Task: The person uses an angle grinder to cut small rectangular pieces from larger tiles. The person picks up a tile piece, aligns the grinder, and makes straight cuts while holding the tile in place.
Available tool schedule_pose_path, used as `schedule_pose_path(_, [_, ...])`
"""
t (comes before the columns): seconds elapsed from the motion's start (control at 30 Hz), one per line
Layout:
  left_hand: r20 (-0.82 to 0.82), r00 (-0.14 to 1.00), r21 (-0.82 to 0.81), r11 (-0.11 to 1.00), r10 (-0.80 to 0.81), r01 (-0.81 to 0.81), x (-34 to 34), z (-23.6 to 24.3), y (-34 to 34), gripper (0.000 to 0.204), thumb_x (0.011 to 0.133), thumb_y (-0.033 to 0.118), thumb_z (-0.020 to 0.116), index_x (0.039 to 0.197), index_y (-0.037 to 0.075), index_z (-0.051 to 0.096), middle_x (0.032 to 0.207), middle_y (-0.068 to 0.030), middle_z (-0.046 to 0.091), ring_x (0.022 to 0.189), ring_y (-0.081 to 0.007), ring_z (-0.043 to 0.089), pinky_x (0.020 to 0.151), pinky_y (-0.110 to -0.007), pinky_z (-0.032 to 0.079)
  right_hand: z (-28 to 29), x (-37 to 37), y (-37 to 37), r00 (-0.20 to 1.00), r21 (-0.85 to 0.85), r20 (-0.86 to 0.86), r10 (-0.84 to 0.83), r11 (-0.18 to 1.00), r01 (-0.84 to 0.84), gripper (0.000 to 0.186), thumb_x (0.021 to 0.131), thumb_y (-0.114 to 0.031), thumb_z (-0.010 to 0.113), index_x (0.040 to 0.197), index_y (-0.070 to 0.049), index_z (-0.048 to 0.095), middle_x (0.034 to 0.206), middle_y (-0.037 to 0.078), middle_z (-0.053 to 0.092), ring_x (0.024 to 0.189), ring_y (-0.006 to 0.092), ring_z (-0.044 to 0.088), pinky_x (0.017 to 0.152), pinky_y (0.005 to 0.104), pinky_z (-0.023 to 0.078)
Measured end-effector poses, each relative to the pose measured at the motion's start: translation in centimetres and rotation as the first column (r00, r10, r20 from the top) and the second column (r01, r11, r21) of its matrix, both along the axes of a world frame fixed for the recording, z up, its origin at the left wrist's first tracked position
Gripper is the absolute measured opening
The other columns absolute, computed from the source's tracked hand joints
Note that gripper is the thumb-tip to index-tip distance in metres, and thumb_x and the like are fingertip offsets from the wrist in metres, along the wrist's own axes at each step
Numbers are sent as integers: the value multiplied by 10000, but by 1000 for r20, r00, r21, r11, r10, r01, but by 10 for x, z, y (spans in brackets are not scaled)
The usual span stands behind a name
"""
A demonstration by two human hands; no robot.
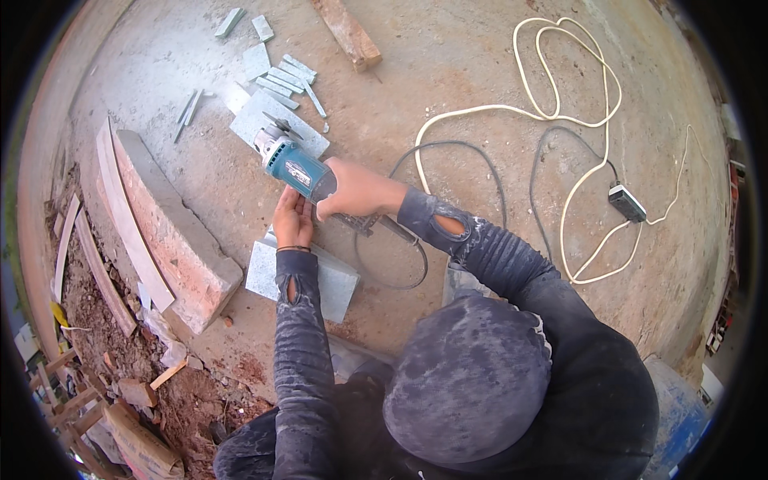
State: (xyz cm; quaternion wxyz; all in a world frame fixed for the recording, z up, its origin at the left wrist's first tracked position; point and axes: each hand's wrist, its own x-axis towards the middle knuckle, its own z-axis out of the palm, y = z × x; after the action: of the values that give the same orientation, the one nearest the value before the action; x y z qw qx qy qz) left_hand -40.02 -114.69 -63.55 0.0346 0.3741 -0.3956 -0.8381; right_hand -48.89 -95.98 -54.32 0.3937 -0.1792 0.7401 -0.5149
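Dusty cap [468, 380] nearest; right hand [352, 188] wraps grinder [298, 168]; left hand [294, 222] beneath, grip unclear; strips [286, 78] seem cut, slab [310, 139] unfinished.

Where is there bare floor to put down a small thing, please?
Bare concrete floor lies between the timber piece and the white cable, and also right of that cable's lowest loop. It is crowded around the angle grinder: cut grey strips lie beyond it, a slab under its front, the right hand on its body.

Dusty brown concrete floor [456, 68] | reddish soil [190, 398] at lower left | diffuse daylight
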Motion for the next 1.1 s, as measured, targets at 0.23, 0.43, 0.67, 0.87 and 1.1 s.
schedule_pose_path(0.23, [100,990,21,994,101,-104,-7,14,8,273,998,100,549,1242,-12,594,1151,-77,670,1054,-194,638,984,-349,508,20,-10,44,989,64,35,145,987,-147,673,665,-261,778,1206,45,520,1029,187,636,940,258,625,814,337,498])
schedule_pose_path(0.43, [112,988,26,994,106,-110,-6,18,9,297,978,109,600,1251,-7,591,1150,-76,667,1046,-197,636,995,-347,501,29,-49,43,942,109,-18,336,937,-332,624,668,-219,756,1191,39,533,974,168,648,890,238,629,778,339,506])
schedule_pose_path(0.67, [123,987,7,994,105,-107,-6,20,12,329,984,125,598,1285,-7,576,1186,-68,657,1079,-198,622,1025,-344,476,19,-74,5,896,89,-139,421,907,-412,624,576,-261,798,1049,84,582,949,258,667,836,331,671,718,380,534])
schedule_pose_path(0.87, [104,992,-33,997,72,-69,-6,22,13,338,981,139,604,1284,-9,578,1186,-90,653,1051,-203,634,981,-348,501,17,-76,-23,900,123,-132,414,908,-400,615,633,-269,764,1095,80,557,951,256,657,871,322,660,739,359,516])
schedule_pose_path(1.1, [169,983,-434,901,73,8,-39,30,7,454,882,211,750,1223,-48,597,1027,-76,668,891,-153,637,735,-274,508,33,-52,25,990,-112,72,120,987,-111,640,646,-252,779,1158,58,551,942,131,635,827,211,607,733,312,489])
